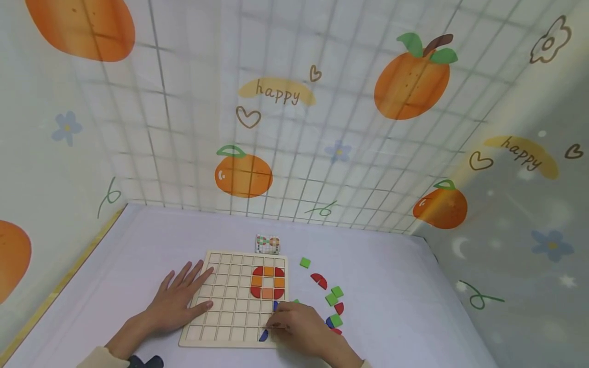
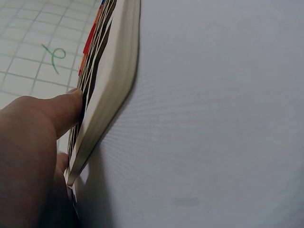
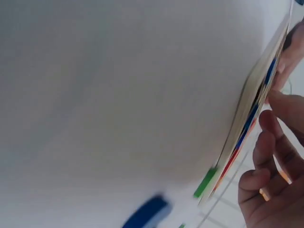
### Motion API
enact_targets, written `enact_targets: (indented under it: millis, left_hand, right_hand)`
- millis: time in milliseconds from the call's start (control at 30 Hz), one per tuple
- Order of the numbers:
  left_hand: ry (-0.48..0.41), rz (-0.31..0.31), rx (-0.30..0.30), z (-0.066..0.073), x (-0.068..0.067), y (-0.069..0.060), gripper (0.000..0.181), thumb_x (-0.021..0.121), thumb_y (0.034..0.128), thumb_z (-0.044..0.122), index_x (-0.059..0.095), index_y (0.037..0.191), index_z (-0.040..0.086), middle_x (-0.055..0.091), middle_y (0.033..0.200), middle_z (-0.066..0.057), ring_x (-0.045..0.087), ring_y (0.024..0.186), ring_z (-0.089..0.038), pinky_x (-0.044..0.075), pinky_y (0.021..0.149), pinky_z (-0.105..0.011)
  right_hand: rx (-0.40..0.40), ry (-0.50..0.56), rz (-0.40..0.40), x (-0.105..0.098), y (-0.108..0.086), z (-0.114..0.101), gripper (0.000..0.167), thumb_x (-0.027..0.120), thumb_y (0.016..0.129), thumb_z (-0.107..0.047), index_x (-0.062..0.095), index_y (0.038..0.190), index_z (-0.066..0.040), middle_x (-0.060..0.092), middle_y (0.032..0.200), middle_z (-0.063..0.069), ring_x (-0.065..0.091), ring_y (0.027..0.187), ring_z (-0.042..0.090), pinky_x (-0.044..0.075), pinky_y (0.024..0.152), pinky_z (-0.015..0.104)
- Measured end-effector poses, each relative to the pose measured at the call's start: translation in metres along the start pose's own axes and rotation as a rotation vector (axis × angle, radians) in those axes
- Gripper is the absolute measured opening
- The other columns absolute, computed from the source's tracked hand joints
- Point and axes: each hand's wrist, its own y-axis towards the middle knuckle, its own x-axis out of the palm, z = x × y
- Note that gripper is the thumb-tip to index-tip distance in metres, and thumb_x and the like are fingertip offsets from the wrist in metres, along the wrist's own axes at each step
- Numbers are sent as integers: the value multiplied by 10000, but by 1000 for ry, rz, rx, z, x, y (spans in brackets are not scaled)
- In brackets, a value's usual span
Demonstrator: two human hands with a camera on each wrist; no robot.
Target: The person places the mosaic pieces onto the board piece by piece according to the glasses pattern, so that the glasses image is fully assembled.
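A pale wooden grid board (image 1: 223, 305) lies on the white table. My left hand (image 1: 177, 301) rests on its left edge, fingers spread and straight; in the left wrist view the thumb (image 2: 66, 111) touches the board's face. My right hand (image 1: 301, 327) is over the lower right cells, fingers bent, fingertips close to the board; whether a piece is between them is hidden. A blue quarter-round piece (image 1: 264, 336) lies just left of it, and another blue piece (image 1: 276, 305) shows above its fingers. Higher up, red quarter-rounds (image 1: 256, 292) and orange squares (image 1: 269, 271) form a ring.
Right of the board lie loose green squares (image 1: 331, 299), red pieces (image 1: 319, 280) and a blue piece (image 1: 329, 322). A small printed pattern card (image 1: 268, 244) sits behind the board. A dark object (image 1: 146, 362) is by the left forearm. Printed curtains surround the table.
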Motion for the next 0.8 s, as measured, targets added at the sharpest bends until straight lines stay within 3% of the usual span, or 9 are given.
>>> enact_targets:
  millis: [200, 300, 633, 800]
  left_hand:
    - [0, 12, 7, 1, -1, 0, 780, 570, 916, 598, 381, 1521, 143, 230, 1592, -181, 144, 1449, -423, 68, 1102, -648]
    - [-7, 28, 20, 0, 0, 0, 765, 586, 917, 574, 385, 1517, 143, 241, 1585, -188, 153, 1444, -429, 70, 1097, -653]
    - [3, -14, -8, 0, -2, 0, 794, 544, 920, 623, 363, 1531, 151, 216, 1598, -178, 127, 1457, -417, 58, 1108, -638]
    - [-1, -23, -6, -4, 2, 0, 798, 542, 917, 629, 352, 1537, 163, 203, 1604, -170, 117, 1460, -413, 47, 1112, -633]
  right_hand:
    - [217, -48, 9, -11, -11, 17, 211, 776, 873, -238, 760, 1081, -267, 619, 994, -182, 539, 890, 15, 511, 784, 217]
    - [273, -106, 22, -12, -17, 23, 256, 799, 847, -266, 759, 1100, -266, 629, 1068, -140, 539, 946, 68, 527, 804, 263]
    - [276, -134, 70, -9, -15, 29, 292, 811, 838, -234, 759, 1126, -250, 608, 1118, -105, 522, 967, 86, 530, 836, 253]
    - [174, -39, 65, -8, -12, 14, 263, 784, 866, -269, 748, 1123, -313, 573, 1048, -166, 477, 936, 34, 490, 761, 167]
